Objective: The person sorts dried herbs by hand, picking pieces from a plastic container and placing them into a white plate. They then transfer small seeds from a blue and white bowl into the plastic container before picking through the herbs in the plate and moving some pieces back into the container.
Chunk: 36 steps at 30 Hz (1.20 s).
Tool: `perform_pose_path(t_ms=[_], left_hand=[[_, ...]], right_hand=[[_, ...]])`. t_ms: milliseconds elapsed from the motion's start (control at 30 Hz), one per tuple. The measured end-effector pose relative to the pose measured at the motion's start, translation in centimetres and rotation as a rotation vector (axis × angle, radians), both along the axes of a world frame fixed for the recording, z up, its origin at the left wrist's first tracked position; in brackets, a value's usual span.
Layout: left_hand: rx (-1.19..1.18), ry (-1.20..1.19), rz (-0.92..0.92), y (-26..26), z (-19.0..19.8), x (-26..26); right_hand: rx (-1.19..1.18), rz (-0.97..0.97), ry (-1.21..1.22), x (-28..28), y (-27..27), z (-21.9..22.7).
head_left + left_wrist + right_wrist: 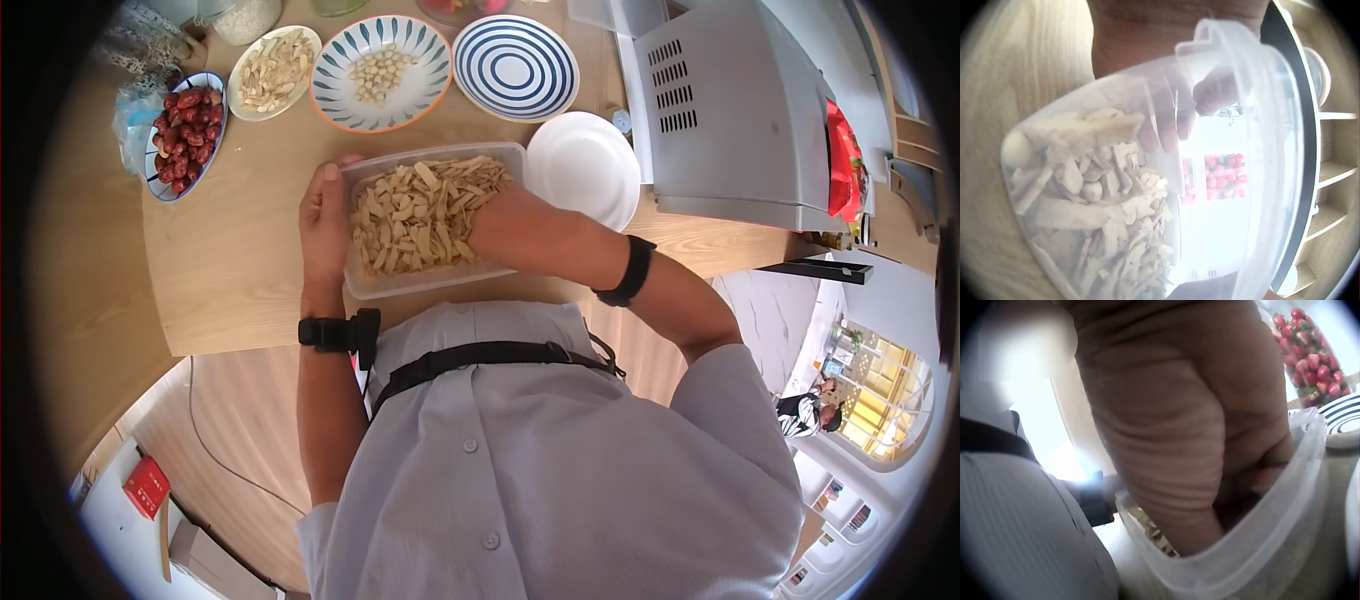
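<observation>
A translucent plastic container [435, 281] holding pale dried slices [410, 215] stands at the table's front edge. My left hand [322, 215] grips its left end; the left wrist view shows the fingers [1166, 131] through the clear wall, with slices [1110, 212] below them. From the right, my right hand [505, 228] reaches down into the container, touching the slices at the right end. Its fingertips are hidden there. In the right wrist view the right hand [1210, 444] fills the middle, inside the container's rim [1210, 575], and what it holds cannot be seen.
Behind are a dish of red dates [187, 140], a plate of slices [275, 75], a plate of small pale pieces [330, 85] and a blue-ringed plate [515, 68]. A white plate [585, 170] sits right of the container, near a grey appliance [720, 120].
</observation>
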<state>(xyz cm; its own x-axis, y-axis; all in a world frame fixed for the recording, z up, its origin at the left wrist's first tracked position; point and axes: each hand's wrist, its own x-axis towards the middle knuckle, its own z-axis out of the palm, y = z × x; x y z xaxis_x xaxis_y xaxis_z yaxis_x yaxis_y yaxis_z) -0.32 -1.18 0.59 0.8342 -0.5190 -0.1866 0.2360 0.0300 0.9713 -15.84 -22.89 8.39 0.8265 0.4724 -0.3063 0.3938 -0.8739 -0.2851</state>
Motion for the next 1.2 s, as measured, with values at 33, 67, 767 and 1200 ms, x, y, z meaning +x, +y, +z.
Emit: perform_pose_path(t_ms=[33, 67, 767, 1200], left_hand=[[0.006, -0.001, 0.0, 0.0, 0.1, -0.1], [0.011, -0.001, 0.0, 0.0, 0.1, -0.1], [0.022, -0.04, -0.006, 0.0, 0.2, 0.0], [0.0, -0.024, -0.004, -0.1, 0.3, -0.1]], right_hand=[[-0.032, 0.005, -0.002, 0.0, 0.3, 0.0], [-0.064, 0.009, -0.003, 0.0, 0.4, 0.0], [-0.018, -0.023, -0.1, -0.7, 0.0, -2.2], [0.176, -0.155, 0.064, 0.5, -1.1, -1.2]])
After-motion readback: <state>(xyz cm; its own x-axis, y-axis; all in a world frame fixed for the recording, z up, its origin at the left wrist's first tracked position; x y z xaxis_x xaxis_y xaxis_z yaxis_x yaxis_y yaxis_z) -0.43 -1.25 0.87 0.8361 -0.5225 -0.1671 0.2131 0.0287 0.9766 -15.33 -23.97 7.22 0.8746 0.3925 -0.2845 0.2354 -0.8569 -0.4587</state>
